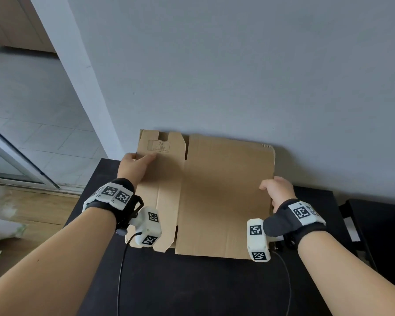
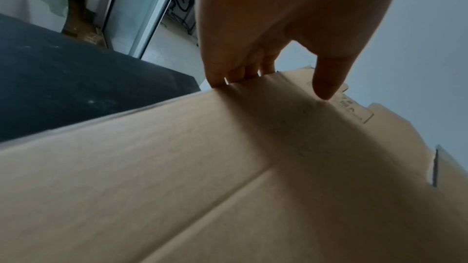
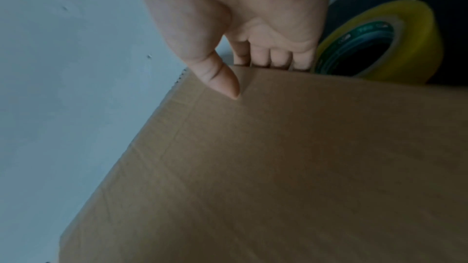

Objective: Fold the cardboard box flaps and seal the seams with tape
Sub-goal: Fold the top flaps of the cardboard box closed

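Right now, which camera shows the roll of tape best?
The right wrist view: the yellow tape roll shows beyond the cardboard box edge, beside the right hand. Head and left wrist views don't show it.

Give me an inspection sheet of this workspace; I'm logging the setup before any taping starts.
Surface: black table set against a grey wall.
Job's things: flattened cardboard box, unfolded, far edge against the wall; yellow tape roll on the table beyond the box's right edge, untouched.
Clutter: nothing seen on the table; pale bags on the floor at left.
Grippers: left hand pinches the box's left edge, thumb on top; right hand pinches the right edge likewise.
Cables: black leads hang from both wrist cameras.
Surroundings: tiled floor, sliding door frame at left.
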{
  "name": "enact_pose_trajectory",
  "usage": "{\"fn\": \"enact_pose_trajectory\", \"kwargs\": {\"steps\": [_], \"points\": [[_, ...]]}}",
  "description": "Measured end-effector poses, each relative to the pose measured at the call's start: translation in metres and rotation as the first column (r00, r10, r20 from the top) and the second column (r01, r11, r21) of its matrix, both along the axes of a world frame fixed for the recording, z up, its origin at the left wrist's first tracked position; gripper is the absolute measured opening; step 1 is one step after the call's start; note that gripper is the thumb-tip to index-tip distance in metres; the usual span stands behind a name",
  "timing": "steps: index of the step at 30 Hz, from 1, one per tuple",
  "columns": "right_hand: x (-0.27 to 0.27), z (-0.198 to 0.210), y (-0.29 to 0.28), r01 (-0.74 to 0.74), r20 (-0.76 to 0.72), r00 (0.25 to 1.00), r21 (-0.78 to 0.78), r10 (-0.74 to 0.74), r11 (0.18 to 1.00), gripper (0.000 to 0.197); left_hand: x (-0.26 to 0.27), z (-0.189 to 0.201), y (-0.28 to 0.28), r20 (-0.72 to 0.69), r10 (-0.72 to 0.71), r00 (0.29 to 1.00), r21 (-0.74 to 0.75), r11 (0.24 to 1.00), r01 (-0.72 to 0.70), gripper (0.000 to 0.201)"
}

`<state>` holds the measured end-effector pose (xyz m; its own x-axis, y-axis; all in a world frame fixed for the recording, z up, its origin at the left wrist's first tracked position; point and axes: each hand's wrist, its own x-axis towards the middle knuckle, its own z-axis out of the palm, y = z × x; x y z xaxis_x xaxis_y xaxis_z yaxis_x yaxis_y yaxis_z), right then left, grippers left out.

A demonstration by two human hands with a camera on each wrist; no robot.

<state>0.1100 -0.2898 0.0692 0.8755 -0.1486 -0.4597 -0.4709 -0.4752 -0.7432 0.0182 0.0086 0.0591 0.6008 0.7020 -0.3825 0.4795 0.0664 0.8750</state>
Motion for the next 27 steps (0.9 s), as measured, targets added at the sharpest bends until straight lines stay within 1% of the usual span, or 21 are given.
{"fn": "enact_pose_trajectory", "kwargs": {"steps": [2,5,7,9,11,13,16,18,21,24,27], "points": [[-0.003,0.015,-0.003,0.007,0.034,0.999,0.042,-0.009,0.999,0.005,0.0,0.016,-0.003,0.058,0.0,0.998,0.001,1.0,0.0,0.047],[-0.007,0.038,-0.006,0.036,0.083,0.996,0.101,-0.045,0.994,0.014,-0.002,0.041,-0.01,0.125,-0.03,0.992,0.006,1.0,0.03,0.045],[-0.011,0.053,-0.009,0.046,0.116,0.991,0.124,-0.061,0.991,0.017,-0.006,0.054,-0.014,0.147,-0.057,0.988,0.024,0.998,0.054,0.046],[-0.013,0.065,-0.014,0.061,0.14,0.987,0.132,-0.079,0.989,0.03,-0.01,0.065,-0.017,0.153,-0.082,0.985,0.042,0.996,0.076,0.049],[-0.015,0.073,-0.02,0.075,0.148,0.984,0.15,-0.097,0.986,0.037,-0.014,0.076,-0.021,0.149,-0.118,0.982,0.049,0.992,0.112,0.055],[-0.015,0.078,-0.026,0.111,0.149,0.978,0.204,-0.143,0.973,0.038,-0.018,0.084,-0.026,0.156,-0.153,0.976,0.056,0.988,0.146,0.059],[-0.021,0.087,-0.036,0.133,0.119,0.977,0.322,-0.18,0.937,0.034,-0.024,0.095,-0.034,0.163,-0.156,0.974,0.047,0.987,0.151,0.061],[-0.028,0.091,-0.042,0.103,0.11,0.982,0.372,-0.154,0.923,0.034,-0.028,0.1,-0.039,0.162,-0.15,0.975,0.021,0.989,0.148,0.064],[-0.037,0.093,-0.051,0.047,0.1,0.99,0.435,-0.1,0.899,0.047,-0.034,0.106,-0.046,0.162,-0.145,0.976,0.002,0.989,0.146,0.068],[-0.044,0.094,-0.058,0.033,0.046,0.997,0.443,-0.06,0.896,0.065,-0.037,0.107,-0.052,0.173,-0.138,0.975,0.0,0.99,0.14,0.069],[-0.048,0.095,-0.062,0.021,0.033,0.999,0.431,-0.039,0.902,0.065,-0.039,0.106,-0.057,0.163,-0.148,0.975,0.016,0.989,0.148,0.062]]}}
